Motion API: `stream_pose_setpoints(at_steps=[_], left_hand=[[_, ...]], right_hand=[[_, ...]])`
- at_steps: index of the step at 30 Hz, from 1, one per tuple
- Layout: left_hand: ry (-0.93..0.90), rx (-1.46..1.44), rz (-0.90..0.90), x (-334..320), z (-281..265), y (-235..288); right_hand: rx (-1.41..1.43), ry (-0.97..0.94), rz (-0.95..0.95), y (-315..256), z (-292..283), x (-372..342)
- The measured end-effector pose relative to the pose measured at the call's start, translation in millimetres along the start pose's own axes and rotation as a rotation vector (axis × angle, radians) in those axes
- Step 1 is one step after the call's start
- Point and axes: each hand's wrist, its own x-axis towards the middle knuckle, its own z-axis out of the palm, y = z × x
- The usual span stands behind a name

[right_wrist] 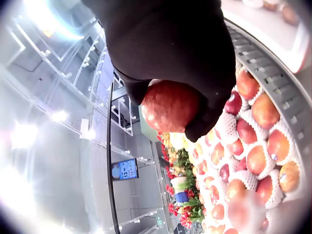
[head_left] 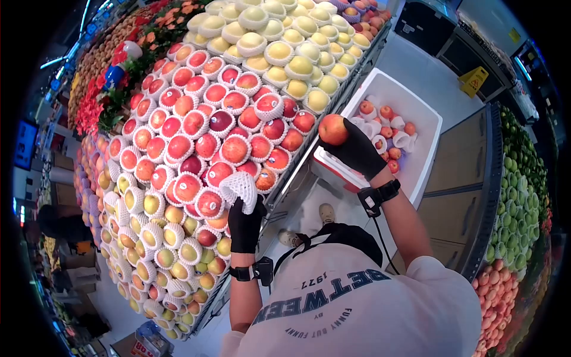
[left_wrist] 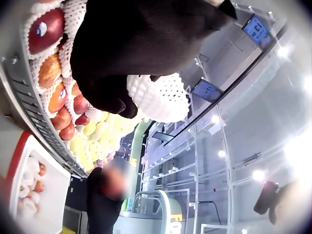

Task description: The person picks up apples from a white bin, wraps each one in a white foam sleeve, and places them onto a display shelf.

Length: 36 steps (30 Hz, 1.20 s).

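In a black glove, the left hand (head_left: 245, 225) pinches an empty white foam net sleeve (head_left: 239, 187) above the front edge of the apple display; the left wrist view shows the sleeve (left_wrist: 159, 97) under the gloved fingers (left_wrist: 114, 97). The right hand (head_left: 357, 150), also gloved in black, grips a bare red apple (head_left: 333, 130) near the display's edge, beside the white box. In the right wrist view the apple (right_wrist: 170, 107) is held between thumb and curled fingers. Part of the apple is hidden by the glove.
Red apples in foam nets (head_left: 193, 123) cover the sloped display, with yellow fruit (head_left: 276, 52) behind. A white box (head_left: 429, 137) holds loose apples and foam nets. Cabinets (head_left: 455, 160) and green fruit (head_left: 516, 208) stand at the right. A grey rail (right_wrist: 263, 56) edges the display.
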Motion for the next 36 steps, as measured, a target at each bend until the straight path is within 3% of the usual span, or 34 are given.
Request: stream_pose_setpoints(at_steps=[1, 2, 4, 5, 6, 8, 12, 13, 14, 17, 20, 23, 26, 29, 30, 34, 36], left_hand=[[-0.066, -0.717, -0.34, 4.9, 7.8, 1.1], [-0.086, -0.594, -0.333, 6.5, 19.3, 2.8], [-0.168, -0.483, -0.315, 9.7, 32.8, -2.6], [-0.229, -0.498, -0.305, 15.4, 32.4, -17.9], [-0.288, -0.514, -0.296, 20.0, 34.1, -26.0], [-0.299, -0.433, -0.255, 22.4, 46.3, -24.9], [-0.249, 0.033, -0.13, 29.0, 77.7, -16.6], [-0.226, 0.173, -0.097, 29.3, 84.3, -13.8], [-0.216, 0.058, -0.214, 30.6, 88.6, -9.6], [-0.296, 0.317, -0.116, 34.8, 100.8, -18.4], [-0.25, -0.225, -0.364, 37.8, 113.2, -19.8], [-0.211, -0.653, -0.541, 41.6, 124.9, -16.3], [-0.251, -0.799, -0.597, 43.9, 129.8, -18.8], [-0.109, -0.622, -0.623, 46.7, 137.2, -8.8], [-0.161, -0.527, -0.563, 46.8, 138.4, -6.8], [-0.069, -0.633, -0.635, 50.7, 141.6, 5.4], [-0.041, -0.601, -0.638, 49.2, 138.4, -0.3]], right_hand=[[-0.22, 0.036, -0.081, -5.4, -10.7, -2.9], [-0.364, 0.1, -0.074, -20.6, -15.2, -9.3], [-1.089, 0.252, -0.215, -25.0, -55.5, -19.5], [-1.14, 0.251, -0.254, -22.7, -85.9, -17.1], [-1.049, 0.172, -0.301, -13.1, -128.5, -11.4], [-0.972, 0.228, -0.279, -14.4, -173.6, -18.9], [-1.043, 0.547, -0.192, -4.4, -270.2, -39.9], [-1.334, 0.645, -0.233, 1.8, -289.8, -47.3], [-1.319, 0.713, -0.21, 3.4, -305.0, -54.3], [-1.134, 0.854, -0.067, 10.5, -341.1, -70.0], [-1.178, 0.949, -0.065, 23.6, -359.3, -81.9], [-1.187, 0.898, 0.104, 46.4, -377.6, -92.4], [-1.368, 0.786, 0.074, 101.8, -405.8, -99.8], [-1.467, 0.489, 0.243, 152.7, -437.7, -98.0], [-1.395, 0.621, 0.182, 178.2, -446.6, -105.1], [-1.259, 0.79, 0.347, 173.0, -456.4, -93.7], [-1.23, 0.889, 0.207, 164.7, -478.3, -80.4]])
